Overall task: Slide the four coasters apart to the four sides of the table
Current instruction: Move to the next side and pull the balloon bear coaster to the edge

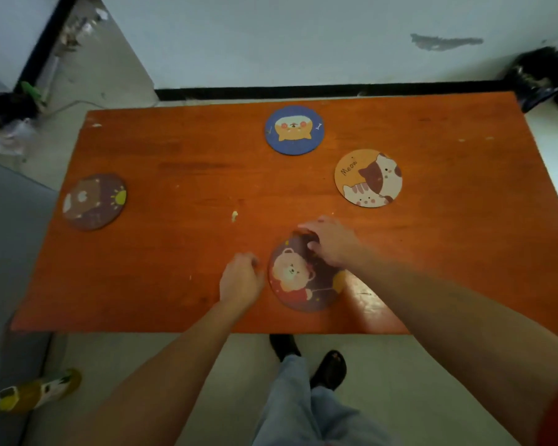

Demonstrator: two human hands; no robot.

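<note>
Four round coasters lie on the orange table (174,268). A blue dog coaster (294,130) sits near the far edge. An orange cat coaster (368,178) lies right of centre. A dark brown coaster (95,201) rests at the left edge. A dark bear coaster (303,278) lies near the front edge. My right hand (330,243) presses its fingers on the bear coaster's far rim. My left hand (241,278) rests curled on the table just left of that coaster; whether it touches the rim I cannot tell.
A small pale crumb (234,216) lies mid-table. A yellow bottle (36,391) lies on the floor at front left. My legs and dark shoes (329,368) stand below the front edge. A dark object (541,75) sits past the far right corner.
</note>
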